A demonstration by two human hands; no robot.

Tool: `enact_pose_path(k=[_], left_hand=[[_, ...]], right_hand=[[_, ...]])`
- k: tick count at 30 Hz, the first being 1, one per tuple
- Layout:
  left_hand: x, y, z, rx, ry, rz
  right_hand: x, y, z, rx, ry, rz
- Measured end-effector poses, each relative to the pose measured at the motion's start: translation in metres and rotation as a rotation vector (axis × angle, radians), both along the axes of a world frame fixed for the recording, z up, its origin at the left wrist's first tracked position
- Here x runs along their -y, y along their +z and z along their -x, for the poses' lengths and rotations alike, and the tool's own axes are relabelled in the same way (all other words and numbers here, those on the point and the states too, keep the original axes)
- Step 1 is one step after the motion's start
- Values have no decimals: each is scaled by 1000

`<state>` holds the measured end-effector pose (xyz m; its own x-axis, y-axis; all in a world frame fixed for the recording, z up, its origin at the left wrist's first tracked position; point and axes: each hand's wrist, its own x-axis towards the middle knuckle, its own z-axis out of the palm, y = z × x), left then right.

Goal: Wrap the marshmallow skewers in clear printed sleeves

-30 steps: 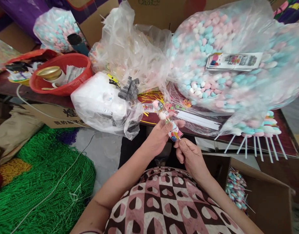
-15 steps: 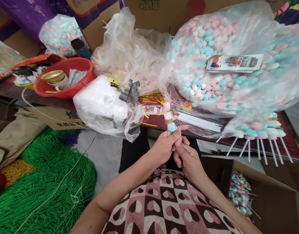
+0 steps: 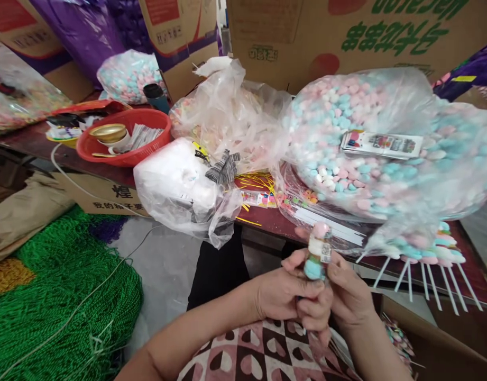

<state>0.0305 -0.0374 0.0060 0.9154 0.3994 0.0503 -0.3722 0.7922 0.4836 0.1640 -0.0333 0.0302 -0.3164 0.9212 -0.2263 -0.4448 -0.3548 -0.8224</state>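
A wrapped marshmallow skewer point(image 3: 315, 251), pink at the top and blue at the bottom, stands upright in front of my body in a clear sleeve with a small printed label. My left hand point(image 3: 286, 291) is closed around its lower end, thumb across the front. From the other side, my right hand point(image 3: 352, 293) pinches the wrapper's right edge, its lower fingers partly hidden. The stick end is covered by my fingers. Beyond, on the table, lie white paper sticks point(image 3: 330, 225) and a printed sleeve point(image 3: 259, 198).
A big bag of pastel marshmallows point(image 3: 346, 106) carries a stack of printed sleeves point(image 3: 382, 144). Finished-looking skewers point(image 3: 433, 256) jut over the table's right edge. A red basket point(image 3: 124, 156) stands left, a white plastic bag point(image 3: 175, 185) nearer. An open carton point(image 3: 437, 338) sits low right.
Both hands and the skewer have moved right and closer to my body. My right hand has come up beside the wrapper. The camera view has tilted up, showing more cartons behind.
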Motion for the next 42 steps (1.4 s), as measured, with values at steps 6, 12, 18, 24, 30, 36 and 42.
enact_pose_path(k=[6,12,18,24,30,36,42], left_hand=[[-6,1,13,-717,456,-367],[-5,6,21,-730,498,-431],[-8,7,26,-274,219,-131],[-17,8,36,-880,738,-630],[-17,-8,61,-887,931,-432],[-12,-16,80,-631,1061,26],[-7,-12,84,-567,1028,103]], right_hand=[[2,-17,23,62,-275,15],[0,-15,6,190,-238,-110],[-12,-2,-3,206,-5,-187],[-26,-13,32,258,-308,-239],[-62,-3,47,499,71,-337],[-136,0,72,1174,61,-643],[-184,-13,96,1797,225,-724]])
